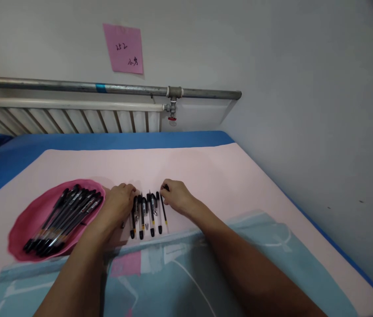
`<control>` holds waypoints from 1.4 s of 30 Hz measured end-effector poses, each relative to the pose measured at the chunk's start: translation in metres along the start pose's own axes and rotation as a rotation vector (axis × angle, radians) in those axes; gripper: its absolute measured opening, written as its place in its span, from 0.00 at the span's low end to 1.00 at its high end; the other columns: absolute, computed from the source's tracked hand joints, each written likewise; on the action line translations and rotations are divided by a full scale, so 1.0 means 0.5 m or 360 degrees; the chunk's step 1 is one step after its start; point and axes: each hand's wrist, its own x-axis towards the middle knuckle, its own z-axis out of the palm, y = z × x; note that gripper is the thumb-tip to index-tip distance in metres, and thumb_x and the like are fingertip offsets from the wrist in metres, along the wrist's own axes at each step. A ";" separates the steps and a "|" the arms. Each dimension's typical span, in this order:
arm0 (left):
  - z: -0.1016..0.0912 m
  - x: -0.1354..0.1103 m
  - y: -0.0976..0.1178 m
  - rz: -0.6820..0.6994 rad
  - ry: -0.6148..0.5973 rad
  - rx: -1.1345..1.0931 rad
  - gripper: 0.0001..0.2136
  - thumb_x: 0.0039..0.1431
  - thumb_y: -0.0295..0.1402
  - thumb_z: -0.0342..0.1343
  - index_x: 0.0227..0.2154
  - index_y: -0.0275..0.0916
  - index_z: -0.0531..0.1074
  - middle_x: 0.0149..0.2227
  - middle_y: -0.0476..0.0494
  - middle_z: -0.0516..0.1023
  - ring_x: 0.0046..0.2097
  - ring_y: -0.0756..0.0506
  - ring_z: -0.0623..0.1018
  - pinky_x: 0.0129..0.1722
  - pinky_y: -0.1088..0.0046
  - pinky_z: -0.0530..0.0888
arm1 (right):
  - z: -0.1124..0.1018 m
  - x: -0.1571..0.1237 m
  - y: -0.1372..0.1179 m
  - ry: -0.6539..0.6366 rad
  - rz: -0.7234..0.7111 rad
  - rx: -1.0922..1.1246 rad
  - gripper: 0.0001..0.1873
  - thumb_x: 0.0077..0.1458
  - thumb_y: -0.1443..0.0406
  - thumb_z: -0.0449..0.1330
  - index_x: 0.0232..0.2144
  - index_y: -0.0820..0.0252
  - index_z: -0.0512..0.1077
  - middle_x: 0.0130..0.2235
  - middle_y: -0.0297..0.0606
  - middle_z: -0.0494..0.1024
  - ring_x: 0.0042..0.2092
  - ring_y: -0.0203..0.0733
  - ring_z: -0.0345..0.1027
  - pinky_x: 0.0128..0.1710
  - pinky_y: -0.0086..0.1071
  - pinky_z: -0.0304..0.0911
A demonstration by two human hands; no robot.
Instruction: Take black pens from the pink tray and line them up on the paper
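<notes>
Gel pens taken apart lie in a row on the pink tabletop: clear pen barrels (151, 220) with black ends, black pen caps (144, 206), small pointed tips and a thin refill (163, 210) at the right end. My right hand (177, 196) is closed in a pinch at the far end of the refill, and a small black piece that looks like a pen cap (166, 188) shows between its fingers. At the left end of the row, my left hand (118, 202) has its fingers curled by the pen tops. Whatever its fingertips hold, if anything, is hidden.
Left of the row, a pink oval basket (18, 220) holds many capped black pens (71, 215). A blue-green patterned cloth (255, 246) covers the near edge. Behind the blue-rimmed table (123, 141) are a radiator, a pipe (133, 89) and a wall; another wall stands right.
</notes>
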 end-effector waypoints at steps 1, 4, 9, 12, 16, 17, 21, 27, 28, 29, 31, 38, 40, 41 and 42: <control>-0.003 -0.002 0.002 -0.0002 -0.0009 -0.0003 0.18 0.57 0.31 0.38 0.38 0.33 0.72 0.39 0.36 0.76 0.42 0.42 0.74 0.44 0.66 0.67 | 0.000 0.000 0.000 -0.0005 0.0000 0.0000 0.05 0.50 0.69 0.54 0.29 0.60 0.70 0.27 0.33 0.72 0.26 0.33 0.65 0.25 0.24 0.53; -0.015 -0.014 0.008 -0.0004 -0.0022 -0.0023 0.18 0.58 0.31 0.37 0.41 0.32 0.71 0.41 0.36 0.76 0.45 0.44 0.73 0.46 0.68 0.67 | -0.001 -0.001 0.000 -0.0017 0.0002 0.0000 0.05 0.50 0.69 0.54 0.30 0.60 0.70 0.27 0.34 0.72 0.26 0.33 0.65 0.25 0.24 0.53; -0.029 -0.045 0.015 -0.0046 -0.0059 -0.0008 0.19 0.58 0.28 0.36 0.47 0.30 0.67 0.44 0.34 0.75 0.47 0.43 0.73 0.48 0.69 0.66 | -0.004 0.000 -0.003 -0.0026 0.0004 -0.0004 0.05 0.50 0.69 0.55 0.30 0.60 0.70 0.27 0.34 0.72 0.27 0.34 0.66 0.27 0.25 0.55; -0.030 -0.053 0.016 -0.0071 -0.0112 0.0024 0.20 0.58 0.27 0.36 0.48 0.29 0.66 0.43 0.32 0.74 0.46 0.41 0.73 0.45 0.67 0.67 | -0.004 0.000 -0.005 -0.0033 0.0003 -0.0004 0.05 0.50 0.69 0.54 0.29 0.60 0.70 0.26 0.34 0.72 0.27 0.34 0.66 0.27 0.25 0.55; -0.033 -0.057 0.016 -0.0133 -0.0146 0.0061 0.20 0.58 0.29 0.35 0.49 0.28 0.65 0.42 0.30 0.73 0.46 0.39 0.73 0.44 0.65 0.68 | -0.004 0.001 -0.005 -0.0037 0.0006 0.0000 0.05 0.49 0.69 0.54 0.29 0.60 0.70 0.25 0.34 0.72 0.27 0.34 0.66 0.27 0.25 0.55; -0.034 -0.059 0.016 -0.0142 -0.0152 0.0065 0.20 0.59 0.29 0.35 0.49 0.28 0.65 0.43 0.29 0.73 0.47 0.39 0.73 0.44 0.65 0.68 | -0.003 0.001 -0.005 -0.0037 0.0009 0.0001 0.05 0.50 0.69 0.54 0.29 0.60 0.70 0.25 0.34 0.72 0.27 0.34 0.66 0.27 0.25 0.55; -0.040 -0.064 0.014 -0.0139 -0.0225 0.0080 0.19 0.58 0.28 0.37 0.49 0.28 0.64 0.41 0.30 0.74 0.45 0.39 0.74 0.43 0.65 0.68 | -0.002 0.001 -0.004 -0.0038 0.0032 0.0005 0.05 0.50 0.69 0.54 0.30 0.60 0.70 0.24 0.33 0.72 0.26 0.34 0.66 0.26 0.25 0.55; -0.041 -0.061 0.015 -0.0138 -0.0291 0.0098 0.19 0.56 0.25 0.37 0.47 0.31 0.65 0.42 0.31 0.73 0.46 0.40 0.73 0.42 0.66 0.68 | 0.002 0.001 -0.005 -0.0048 0.0052 0.0031 0.05 0.51 0.69 0.53 0.30 0.60 0.70 0.23 0.33 0.72 0.24 0.33 0.66 0.24 0.24 0.55; -0.041 -0.060 0.016 -0.0144 -0.0296 0.0099 0.18 0.57 0.27 0.36 0.47 0.31 0.66 0.42 0.31 0.73 0.47 0.39 0.72 0.43 0.66 0.68 | 0.003 0.000 -0.006 -0.0059 0.0062 0.0044 0.05 0.51 0.69 0.53 0.30 0.61 0.69 0.23 0.33 0.72 0.23 0.32 0.65 0.23 0.24 0.55; -0.042 -0.059 0.019 -0.0152 -0.0300 0.0100 0.18 0.57 0.29 0.37 0.46 0.31 0.66 0.43 0.31 0.72 0.46 0.39 0.72 0.43 0.65 0.68 | 0.004 0.000 -0.007 -0.0075 0.0073 0.0061 0.05 0.51 0.70 0.53 0.30 0.61 0.69 0.23 0.32 0.72 0.22 0.32 0.65 0.22 0.23 0.55; -0.043 -0.060 0.023 -0.0172 -0.0305 0.0098 0.19 0.57 0.35 0.40 0.47 0.32 0.66 0.45 0.31 0.71 0.46 0.38 0.72 0.44 0.64 0.67 | 0.006 -0.002 -0.009 -0.0115 0.0090 0.0099 0.06 0.51 0.70 0.52 0.30 0.61 0.69 0.23 0.32 0.72 0.20 0.31 0.65 0.21 0.23 0.55; -0.047 -0.065 0.027 -0.0123 -0.0365 0.0071 0.23 0.50 0.40 0.50 0.48 0.34 0.65 0.47 0.32 0.70 0.48 0.38 0.71 0.45 0.65 0.67 | -0.002 -0.017 -0.022 -0.0238 0.0204 0.0111 0.07 0.50 0.69 0.50 0.31 0.60 0.67 0.19 0.32 0.70 0.13 0.31 0.58 0.14 0.24 0.53; -0.046 -0.064 0.024 -0.0108 -0.0364 0.0076 0.22 0.49 0.37 0.51 0.48 0.34 0.66 0.47 0.33 0.70 0.48 0.38 0.71 0.46 0.66 0.66 | -0.007 -0.022 -0.030 -0.0303 0.0261 0.0101 0.08 0.50 0.69 0.50 0.32 0.59 0.67 0.17 0.31 0.70 0.12 0.32 0.56 0.13 0.25 0.53; -0.045 -0.064 0.023 -0.0106 -0.0360 0.0083 0.22 0.48 0.35 0.51 0.48 0.34 0.66 0.47 0.33 0.70 0.48 0.39 0.71 0.46 0.66 0.66 | -0.009 -0.024 -0.034 -0.0329 0.0271 0.0101 0.07 0.50 0.69 0.50 0.32 0.59 0.67 0.17 0.31 0.70 0.12 0.32 0.56 0.12 0.25 0.54; -0.044 -0.063 0.021 -0.0107 -0.0357 0.0089 0.21 0.48 0.34 0.51 0.47 0.34 0.66 0.46 0.34 0.70 0.48 0.39 0.71 0.46 0.66 0.66 | -0.011 -0.026 -0.037 -0.0347 0.0268 0.0103 0.07 0.50 0.69 0.50 0.32 0.59 0.66 0.17 0.31 0.70 0.12 0.32 0.56 0.13 0.25 0.54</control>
